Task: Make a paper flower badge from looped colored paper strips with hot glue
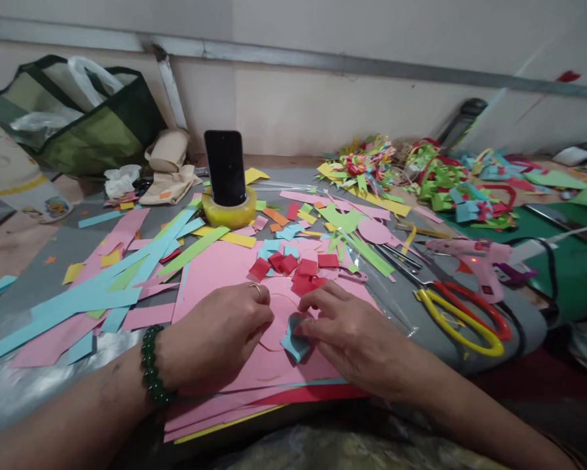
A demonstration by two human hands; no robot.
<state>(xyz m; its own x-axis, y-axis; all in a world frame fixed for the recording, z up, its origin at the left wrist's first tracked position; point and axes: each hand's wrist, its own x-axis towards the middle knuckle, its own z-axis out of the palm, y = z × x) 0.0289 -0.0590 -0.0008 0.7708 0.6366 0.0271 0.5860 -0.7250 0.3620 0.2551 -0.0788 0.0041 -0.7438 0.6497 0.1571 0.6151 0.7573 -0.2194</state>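
My right hand (339,326) pinches a small blue piece of paper (297,346), which looks bent or folded, above a pink sheet of paper (209,264). To its left, my left hand (224,333) is closed, fingertips curled inward; whatever it holds, if anything, is hidden. Between the hands lies a pink paper circle (276,310), partly covered by both of them. Just beyond my fingers sit several small red paper squares (307,267). The pink sheet tops a stack of coloured sheets, with red and yellow edges showing nearest me.
Paper strips (126,261) litter the left side. A phone (225,168) leans in a yellow tape roll (229,210). On the right are scissors (462,320) and a pink glue gun (484,264). Paper decorations (364,163) and a green bag (102,124) stand along the wall.
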